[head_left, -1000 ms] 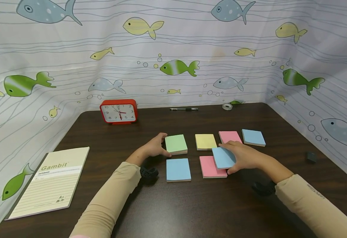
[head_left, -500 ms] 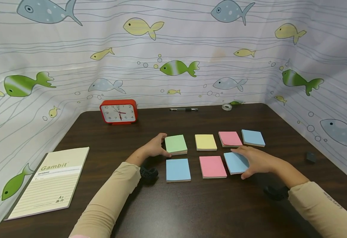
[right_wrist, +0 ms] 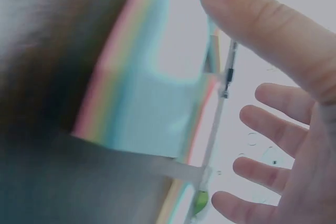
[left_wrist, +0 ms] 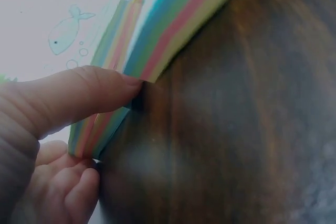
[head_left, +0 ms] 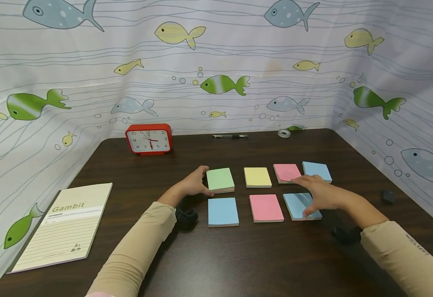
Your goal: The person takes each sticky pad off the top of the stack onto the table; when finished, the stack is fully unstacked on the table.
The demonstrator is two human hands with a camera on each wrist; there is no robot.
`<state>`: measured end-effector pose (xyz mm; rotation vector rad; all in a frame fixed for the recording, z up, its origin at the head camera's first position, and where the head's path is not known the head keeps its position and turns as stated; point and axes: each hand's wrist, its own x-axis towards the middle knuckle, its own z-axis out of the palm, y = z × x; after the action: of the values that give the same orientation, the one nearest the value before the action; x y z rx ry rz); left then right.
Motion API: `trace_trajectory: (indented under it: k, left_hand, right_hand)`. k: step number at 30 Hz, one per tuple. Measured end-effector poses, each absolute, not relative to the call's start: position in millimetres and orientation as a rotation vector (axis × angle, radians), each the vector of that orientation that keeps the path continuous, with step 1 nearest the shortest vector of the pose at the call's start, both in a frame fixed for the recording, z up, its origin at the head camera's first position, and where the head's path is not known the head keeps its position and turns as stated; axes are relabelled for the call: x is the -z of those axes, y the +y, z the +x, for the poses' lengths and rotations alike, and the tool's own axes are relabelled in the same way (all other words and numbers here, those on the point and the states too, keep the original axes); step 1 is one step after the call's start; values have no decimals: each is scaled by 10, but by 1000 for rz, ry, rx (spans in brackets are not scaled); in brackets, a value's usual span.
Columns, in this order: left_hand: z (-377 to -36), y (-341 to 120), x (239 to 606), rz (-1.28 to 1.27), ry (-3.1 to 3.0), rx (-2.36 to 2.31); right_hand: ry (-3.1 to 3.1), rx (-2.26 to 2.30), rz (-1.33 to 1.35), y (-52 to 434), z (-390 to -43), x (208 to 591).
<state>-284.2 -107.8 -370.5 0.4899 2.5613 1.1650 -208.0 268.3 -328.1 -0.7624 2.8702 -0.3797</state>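
Nearest the person, in the front row of pads, the right hand (head_left: 318, 198) lies over a blue sticky-note pad (head_left: 299, 206) with its fingers spread and nearly straight; in the right wrist view the palm hovers open above the pad (right_wrist: 152, 119), so it seems to rest on or just over the pad rather than grip it. This pad sits at the right end of the row, just beside a pink pad (head_left: 266, 208), with another blue pad (head_left: 222, 211) further left. To finish the placement well, I would judge that the fingers should press flat and nudge the pad until its near edge runs level with the pink pad's and the gap between them matches the gap on the pink pad's other side; lifting straight up afterwards should keep the top sheet from curling or the pad from skidding on the dark tabletop (head_left: 238, 255). Just behind, the left hand (head_left: 192, 184) holds the green pad (head_left: 220, 179) at its left edge, thumb and fingers pinching the layered side as the left wrist view shows (left_wrist: 131, 93); keeping it steady avoids disturbing the back row of yellow pad (head_left: 257, 177), pink pad (head_left: 286, 172) and blue pad (head_left: 316, 170). Farther off stand the red clock (head_left: 149, 139), a pen (head_left: 230, 135) and a tape roll (head_left: 284, 133), with a notebook (head_left: 62, 227) to the left.
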Motion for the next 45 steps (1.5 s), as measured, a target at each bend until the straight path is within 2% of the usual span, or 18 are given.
trace_trajectory:
  k: [9,23,33,45]
  left_hand:
    - [-2852,-1101,3686,517,2583,-1114]
    - [-2853,-1082,3706,511,2606,-1088]
    - [-2860,-1071,3722,507,2623,-1072]
    - [-2858,-1092,3707,539,2607,-1078]
  right_hand:
    - [2898,388,-810,2492,-2209,3154]
    - [2860,280,-946,1791,-2533,3084]
    - [2794,195,-1020,1228,-2807,3138]
    - [2680,95,-962,759,-3056,3327]
